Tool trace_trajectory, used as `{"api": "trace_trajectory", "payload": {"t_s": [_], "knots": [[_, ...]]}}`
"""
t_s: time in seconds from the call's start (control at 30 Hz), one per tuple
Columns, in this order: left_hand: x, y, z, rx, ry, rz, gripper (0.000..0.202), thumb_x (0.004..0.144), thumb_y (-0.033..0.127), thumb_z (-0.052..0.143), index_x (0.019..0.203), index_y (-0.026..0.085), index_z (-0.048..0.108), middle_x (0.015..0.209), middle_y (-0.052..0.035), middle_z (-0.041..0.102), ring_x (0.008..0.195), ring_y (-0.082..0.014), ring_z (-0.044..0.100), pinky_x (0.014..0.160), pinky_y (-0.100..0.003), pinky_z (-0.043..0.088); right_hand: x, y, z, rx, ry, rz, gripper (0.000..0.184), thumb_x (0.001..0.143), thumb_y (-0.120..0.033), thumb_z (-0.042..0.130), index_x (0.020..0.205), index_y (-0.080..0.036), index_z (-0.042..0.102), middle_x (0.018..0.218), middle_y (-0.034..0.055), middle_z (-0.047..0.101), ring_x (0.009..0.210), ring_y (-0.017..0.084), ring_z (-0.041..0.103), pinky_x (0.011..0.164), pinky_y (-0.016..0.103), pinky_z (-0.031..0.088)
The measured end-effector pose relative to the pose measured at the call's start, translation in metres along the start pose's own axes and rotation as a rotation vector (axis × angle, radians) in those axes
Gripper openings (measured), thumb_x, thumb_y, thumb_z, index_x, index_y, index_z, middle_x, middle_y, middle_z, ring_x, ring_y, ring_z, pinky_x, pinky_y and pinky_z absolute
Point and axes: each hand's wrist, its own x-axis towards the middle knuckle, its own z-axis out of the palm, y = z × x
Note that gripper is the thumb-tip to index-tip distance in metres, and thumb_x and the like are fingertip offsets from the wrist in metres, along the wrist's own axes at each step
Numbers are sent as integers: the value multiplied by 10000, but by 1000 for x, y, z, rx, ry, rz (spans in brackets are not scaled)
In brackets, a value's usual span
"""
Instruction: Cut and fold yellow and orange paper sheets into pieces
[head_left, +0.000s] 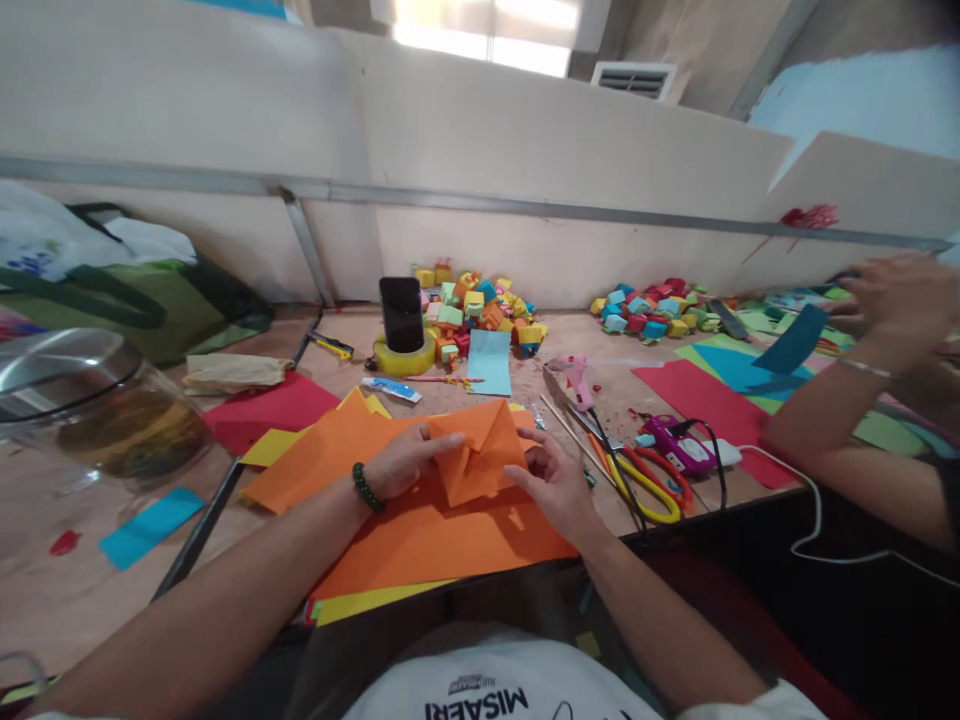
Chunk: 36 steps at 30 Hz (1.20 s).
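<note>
My left hand (409,462), with a dark bead bracelet at the wrist, pinches the left side of a partly folded orange paper (480,450). My right hand (553,485) grips the same folded piece at its right edge. The piece stands up in a peaked shape above a stack of flat orange sheets (442,535) lying at the table's front edge. Both hands have their fingers closed on the paper.
Yellow and red sheets (270,410) lie under and left of the stack. Scissors (645,480) and a glue gun (679,445) lie to the right. A phone (401,312) stands in a tape roll, with piles of small coloured paper cubes (480,305) behind. Another person's arm (847,420) works at right. A glass jar (97,410) stands at left.
</note>
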Motion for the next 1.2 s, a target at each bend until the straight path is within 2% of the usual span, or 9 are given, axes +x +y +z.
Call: {"api": "trace_trajectory", "payload": {"t_s": [0.2, 0.3, 0.4, 0.53, 0.7, 0.8, 0.93, 1.07, 1.2], "knots": [[9, -1, -13, -139, 179, 133, 416, 598, 316, 847, 938, 121, 707, 867, -91, 767, 769, -248, 714, 761, -358, 559, 45, -30, -20, -228, -198, -102, 547, 854, -423, 593, 1343, -200, 495, 862, 46, 714, 741, 173, 649, 673, 296, 521], [13, 1, -24, -199, 234, 144, 378, 626, 286, 816, 944, 126, 689, 849, -88, 768, 764, -251, 720, 754, -360, 564, 80, -42, -22, -347, -254, -163, 511, 877, -284, 528, 1383, -234, 486, 934, 36, 730, 826, 178, 681, 766, 325, 540], [14, 3, -32, -206, 254, 159, 346, 652, 276, 785, 950, 137, 677, 883, -92, 766, 832, -264, 722, 784, -367, 561, 101, -41, -10, -232, -407, -144, 640, 792, -156, 540, 1419, -247, 453, 925, 14, 735, 764, 136, 691, 739, 296, 557], [14, 6, -33, -198, 247, 167, 382, 627, 245, 794, 972, 138, 670, 908, -95, 765, 886, -270, 714, 831, -378, 552, 99, -31, 13, 93, -643, -139, 647, 688, -229, 689, 1324, -237, 571, 924, 3, 741, 833, 163, 695, 747, 318, 580], [12, 12, -29, -206, 237, 158, 384, 699, 325, 740, 1019, 123, 670, 853, -90, 758, 913, -291, 709, 854, -410, 553, 91, -16, 25, 148, -442, -159, 207, 675, -295, 747, 868, -233, 783, 951, 34, 760, 930, 205, 693, 877, 373, 561], [11, 15, -33, -233, 255, 219, 470, 788, 332, 617, 1213, 133, 604, 685, -16, 698, 922, -260, 714, 840, -381, 560, 96, -6, 28, 212, -277, -135, 173, 689, -330, 747, 830, -238, 786, 886, 26, 768, 868, 195, 705, 865, 382, 567], [13, 10, -41, -214, 211, 339, 736, 695, 133, 612, 1405, 247, 460, 652, 58, 629, 940, -208, 719, 837, -307, 540, 100, 1, 32, 259, -170, -150, 198, 711, -364, 744, 850, -229, 786, 878, 31, 769, 848, 185, 702, 861, 369, 558], [17, 3, -42, 16, 201, 375, 585, 622, 174, 761, 1198, 231, 673, 1027, -50, 740, 999, -249, 689, 866, -343, 528, 97, 2, 35, 247, -171, -188, 181, 727, -364, 742, 843, -234, 789, 890, 39, 767, 857, 184, 694, 830, 336, 548], [16, 3, -39, 195, 302, 422, 299, 609, 348, 828, 850, 176, 788, 954, -83, 768, 941, -265, 682, 880, -374, 522, 94, 2, 37, 346, -235, -86, 221, 670, -373, 791, 845, -238, 782, 861, 22, 763, 835, 176, 701, 816, 323, 544]]}}
